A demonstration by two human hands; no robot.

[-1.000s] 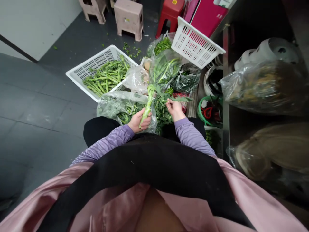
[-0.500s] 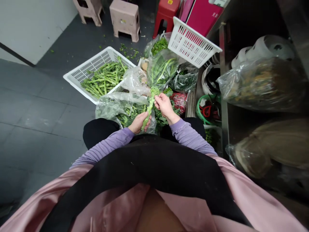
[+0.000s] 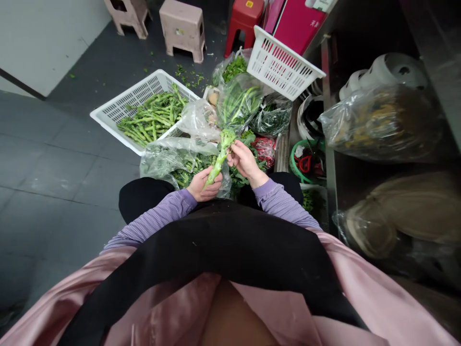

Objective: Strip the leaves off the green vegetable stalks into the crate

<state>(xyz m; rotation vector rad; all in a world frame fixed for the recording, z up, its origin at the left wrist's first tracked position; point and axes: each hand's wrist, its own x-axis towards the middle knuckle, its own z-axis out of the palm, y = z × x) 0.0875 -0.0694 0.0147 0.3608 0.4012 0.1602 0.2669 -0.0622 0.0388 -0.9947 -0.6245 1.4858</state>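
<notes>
A pale green broccolini stalk (image 3: 217, 167) with a small floret head slants up and to the right in front of my knees. The fingers of my left hand (image 3: 204, 185) are wrapped round its lower end. At the upper stem, just under the florets, my right hand (image 3: 245, 162) is closed in a pinch against its side; whether a small leaf is between the fingertips is too small to tell. Below and beyond both hands lies an open clear plastic bag (image 3: 158, 161) of leafy green stalks. A white slotted basket (image 3: 108, 115) at the left holds a pile of trimmed green stalks (image 3: 153, 120).
Bagged greens (image 3: 239, 103) crowd the floor ahead. Behind them a white basket (image 3: 284, 65) is tilted up. A green basket (image 3: 297, 168) with red-handled scissors stands at the right, beside a shelf of bagged goods (image 3: 382, 125). Stools (image 3: 182, 26) are at the back.
The stalk has tilted further to the right, its lower end shifting left with my left hand. My right fingers have slid slightly down the stem's side. The whole view has shifted a little.
</notes>
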